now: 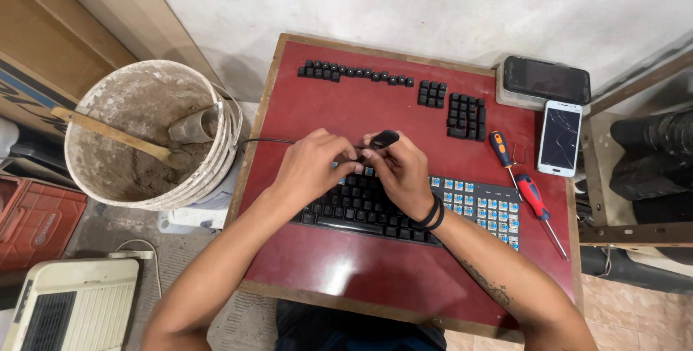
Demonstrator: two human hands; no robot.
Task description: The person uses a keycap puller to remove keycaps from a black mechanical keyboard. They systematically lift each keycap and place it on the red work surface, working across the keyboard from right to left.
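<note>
We've got a black keyboard [375, 207] lying across the red table [361, 271], with the right end stripped down to bare blue switches. Our right hand [401, 170] is pinching a long black keycap [384, 138], and the left hand [312, 165] has its fingers curled together just above the keys. Pulled keycaps [462, 114] sit in rows at the back, two screwdrivers [521, 186] and two phones [560, 137] lie to the right, and a dirty bucket [148, 134] stands on the floor at left.

Black keyboard [361, 207] lies flat, right-side keycaps removed, blue switches bare.
</note>
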